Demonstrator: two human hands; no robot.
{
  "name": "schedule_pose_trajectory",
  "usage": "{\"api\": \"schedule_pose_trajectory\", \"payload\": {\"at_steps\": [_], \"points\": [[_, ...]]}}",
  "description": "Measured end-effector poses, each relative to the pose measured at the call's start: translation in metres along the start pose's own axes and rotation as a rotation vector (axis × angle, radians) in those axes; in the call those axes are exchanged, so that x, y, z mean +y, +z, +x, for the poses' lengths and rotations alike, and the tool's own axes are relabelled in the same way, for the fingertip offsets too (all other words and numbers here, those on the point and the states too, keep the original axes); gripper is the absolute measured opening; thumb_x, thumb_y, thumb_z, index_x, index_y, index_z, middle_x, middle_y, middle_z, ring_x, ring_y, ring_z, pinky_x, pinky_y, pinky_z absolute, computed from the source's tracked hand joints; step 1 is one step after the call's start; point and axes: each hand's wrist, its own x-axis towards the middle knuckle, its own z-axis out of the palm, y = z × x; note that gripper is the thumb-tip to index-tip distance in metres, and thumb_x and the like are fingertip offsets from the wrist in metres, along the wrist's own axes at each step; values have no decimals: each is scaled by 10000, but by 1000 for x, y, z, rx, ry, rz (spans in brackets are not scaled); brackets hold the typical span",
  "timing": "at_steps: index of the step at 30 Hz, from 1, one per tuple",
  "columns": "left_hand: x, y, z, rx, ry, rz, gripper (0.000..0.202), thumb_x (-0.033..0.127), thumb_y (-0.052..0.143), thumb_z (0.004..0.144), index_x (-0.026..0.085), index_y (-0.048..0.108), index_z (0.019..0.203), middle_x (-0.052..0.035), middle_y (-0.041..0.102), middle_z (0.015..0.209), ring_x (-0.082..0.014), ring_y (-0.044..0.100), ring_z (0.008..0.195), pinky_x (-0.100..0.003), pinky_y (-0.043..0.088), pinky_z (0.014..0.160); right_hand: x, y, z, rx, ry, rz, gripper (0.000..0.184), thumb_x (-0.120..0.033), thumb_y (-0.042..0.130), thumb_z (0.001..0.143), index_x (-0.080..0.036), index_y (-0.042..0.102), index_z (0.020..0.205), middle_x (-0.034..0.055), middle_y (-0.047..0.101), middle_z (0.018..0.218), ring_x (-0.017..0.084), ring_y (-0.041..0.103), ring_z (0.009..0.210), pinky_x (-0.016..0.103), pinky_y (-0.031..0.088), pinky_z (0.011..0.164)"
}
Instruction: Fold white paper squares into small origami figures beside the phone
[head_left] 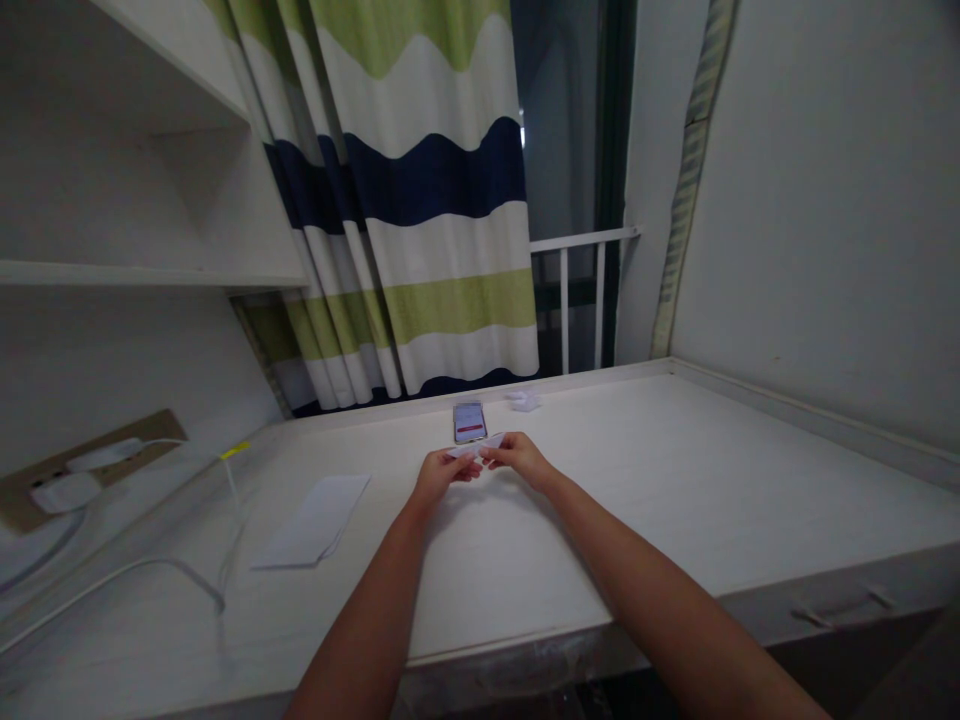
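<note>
Both my hands meet above the middle of the white desk [675, 480]. My left hand [442, 472] and my right hand [519, 456] pinch a small folded piece of white paper [475, 447] between their fingertips, one at each end. Just beyond the paper a phone [469, 421] lies flat on the desk with its screen lit. A second small white folded paper [523, 400] rests farther back, near the curtain.
A stack of white sheets [315, 522] lies on the desk to the left. White cables [150, 575] run from a wall socket plate [82, 475] at far left. A striped curtain [420, 220] hangs behind; shelves [150, 272] above left; a drawer handle [844, 603] at right.
</note>
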Motion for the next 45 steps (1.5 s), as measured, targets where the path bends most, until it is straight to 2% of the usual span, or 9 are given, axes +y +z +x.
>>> {"api": "schedule_pose_trajectory", "payload": {"at_steps": [6,9,13,17,22,27,35,40,45], "points": [[0,1,0,-5,5,-1,367,418,706,505,101,639,675,-78,669,613,-145,586,518,-275,465,571,-2,-2,2,30,-10,-2,271,-353,709,508,-120,626,619,-11,575,493,91,496,462,245,415,532],[0,1,1,-5,3,0,374,432,701,504,100,638,664,-81,669,617,-146,587,521,-277,465,578,-3,-1,1,23,13,15,283,-363,714,503,-122,621,619,-9,584,506,92,511,468,244,426,539],[-1,0,2,14,5,-12,391,431,703,498,100,634,693,-80,666,617,-150,589,532,-279,464,580,-3,1,1,79,38,80,314,-390,723,482,-130,592,600,-3,599,538,105,550,499,258,452,570],[1,1,-1,-16,22,17,376,408,689,532,104,621,742,-72,658,627,-145,592,550,-264,459,572,-2,-1,2,80,23,100,333,-392,730,467,-132,584,614,-7,601,551,95,543,482,254,456,560],[4,2,-4,-12,53,13,376,377,685,544,141,569,814,-48,646,699,-160,610,631,-243,454,540,0,-2,3,56,34,84,335,-394,720,485,-133,579,641,-13,599,562,85,538,482,234,447,538],[5,3,-4,-25,58,7,381,382,684,539,154,542,809,-37,625,773,-147,607,600,-250,456,537,4,-1,4,81,18,30,329,-414,686,531,-139,549,650,-26,559,491,80,493,416,226,413,466],[1,4,-2,-46,29,-35,383,422,683,529,151,556,768,-40,621,787,-152,601,622,-284,470,573,4,-1,3,54,-18,24,313,-399,680,544,-165,562,714,-7,605,624,106,551,566,236,437,545],[-4,4,2,-45,27,-51,338,355,733,468,129,563,654,-21,603,652,-151,590,604,-300,480,587,7,1,2,5,-13,33,342,-398,676,549,-158,602,781,13,619,722,126,568,642,275,450,623],[-2,6,-1,-51,29,-71,302,311,737,473,120,570,637,-21,605,659,-149,596,609,-310,487,615,17,-1,8,27,-25,-10,353,-374,672,550,-145,619,813,18,606,706,124,553,615,302,442,645]]}}
